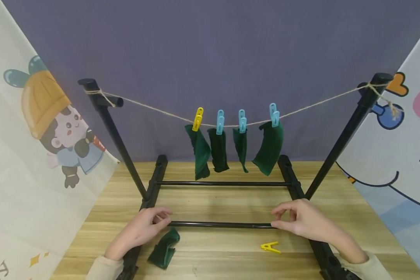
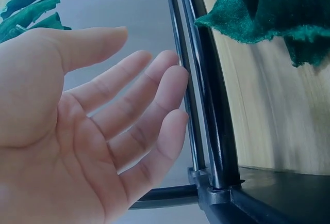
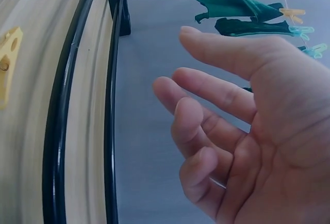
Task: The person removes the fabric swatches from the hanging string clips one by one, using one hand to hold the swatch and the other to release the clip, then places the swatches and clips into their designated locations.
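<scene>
My left hand (image 1: pixel 145 229) hovers by the left end of the rack's near crossbar (image 1: pixel 220 224), fingers loosely bent and holding nothing. By that bar's right end is my right hand (image 1: pixel 301 219), also holding nothing, its fingers relaxed. A crumpled dark green cloth (image 1: pixel 164 249) lies on the table just right of the left hand. Nearer the right hand lies a yellow clothespin (image 1: pixel 271 247). Several green cloth pieces hang from a twine line (image 1: pixel 322 105), one by a yellow clothespin (image 1: pixel 197 119) and the others by light blue clothespins (image 1: pixel 220 122).
Black posts (image 1: pixel 117 136) rise on both sides and carry the twine. A far crossbar (image 1: pixel 224 183) joins the base rails (image 1: pixel 290 179) on the wooden table (image 1: pixel 210 260). Behind is a grey-purple backdrop (image 1: pixel 210 50), with cartoon-printed sheets (image 1: pixel 21 147) at both sides.
</scene>
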Demonstrator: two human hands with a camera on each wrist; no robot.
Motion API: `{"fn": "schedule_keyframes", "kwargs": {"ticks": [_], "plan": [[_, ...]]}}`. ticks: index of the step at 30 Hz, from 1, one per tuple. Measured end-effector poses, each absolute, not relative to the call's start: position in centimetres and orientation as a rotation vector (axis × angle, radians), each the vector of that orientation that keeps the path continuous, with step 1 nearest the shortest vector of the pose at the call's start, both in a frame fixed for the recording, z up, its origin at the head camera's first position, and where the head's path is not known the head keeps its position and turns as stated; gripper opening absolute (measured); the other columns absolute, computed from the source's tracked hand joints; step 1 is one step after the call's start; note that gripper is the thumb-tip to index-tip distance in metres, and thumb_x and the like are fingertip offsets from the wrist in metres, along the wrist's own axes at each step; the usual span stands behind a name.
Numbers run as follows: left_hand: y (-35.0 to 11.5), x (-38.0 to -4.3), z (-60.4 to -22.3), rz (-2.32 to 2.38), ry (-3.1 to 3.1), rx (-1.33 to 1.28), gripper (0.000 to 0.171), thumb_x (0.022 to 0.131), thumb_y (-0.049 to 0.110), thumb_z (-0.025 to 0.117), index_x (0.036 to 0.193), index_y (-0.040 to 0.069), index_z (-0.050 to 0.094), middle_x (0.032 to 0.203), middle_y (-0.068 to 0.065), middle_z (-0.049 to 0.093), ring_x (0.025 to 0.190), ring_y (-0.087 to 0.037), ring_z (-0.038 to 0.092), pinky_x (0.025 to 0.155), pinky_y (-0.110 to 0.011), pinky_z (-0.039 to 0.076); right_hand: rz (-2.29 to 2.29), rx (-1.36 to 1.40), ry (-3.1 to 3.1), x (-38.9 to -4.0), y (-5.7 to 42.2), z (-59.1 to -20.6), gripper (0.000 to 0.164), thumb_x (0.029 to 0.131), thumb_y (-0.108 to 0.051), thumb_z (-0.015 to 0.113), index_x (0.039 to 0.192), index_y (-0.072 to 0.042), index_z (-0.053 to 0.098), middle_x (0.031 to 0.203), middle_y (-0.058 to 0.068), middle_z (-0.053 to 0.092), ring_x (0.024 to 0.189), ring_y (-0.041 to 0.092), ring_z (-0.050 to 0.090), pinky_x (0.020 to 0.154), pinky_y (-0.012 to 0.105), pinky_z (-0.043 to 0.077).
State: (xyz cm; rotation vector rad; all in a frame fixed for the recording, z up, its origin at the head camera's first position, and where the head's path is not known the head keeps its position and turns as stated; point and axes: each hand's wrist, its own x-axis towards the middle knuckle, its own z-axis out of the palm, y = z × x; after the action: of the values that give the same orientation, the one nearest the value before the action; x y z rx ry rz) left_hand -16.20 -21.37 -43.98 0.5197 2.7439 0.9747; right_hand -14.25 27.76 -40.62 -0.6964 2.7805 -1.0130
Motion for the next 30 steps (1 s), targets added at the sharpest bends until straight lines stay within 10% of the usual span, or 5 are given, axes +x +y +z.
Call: {"fn": "schedule_keyframes", "kwargs": {"ticks": [30], "plan": [[-19.4, -17.9, -42.9, 1.096, 2.827, 0.529, 0.022, 0.106, 0.024, 0.067, 0.124, 0.016, 0.075, 0.108, 0.003, 0.078, 0.095, -0.012, 0.071, 0.08, -0.027, 0.058, -1.002, -0.734, 2.883, -15.8, 26.4, -36.8, 0.016, 0.094, -0.037, 0.083, 0.109, -0.029, 0.081, 0.092, -0.015, 0.076, 0.049, 0.0, 0.045, 0.041, 0.023, 0.036]]}}
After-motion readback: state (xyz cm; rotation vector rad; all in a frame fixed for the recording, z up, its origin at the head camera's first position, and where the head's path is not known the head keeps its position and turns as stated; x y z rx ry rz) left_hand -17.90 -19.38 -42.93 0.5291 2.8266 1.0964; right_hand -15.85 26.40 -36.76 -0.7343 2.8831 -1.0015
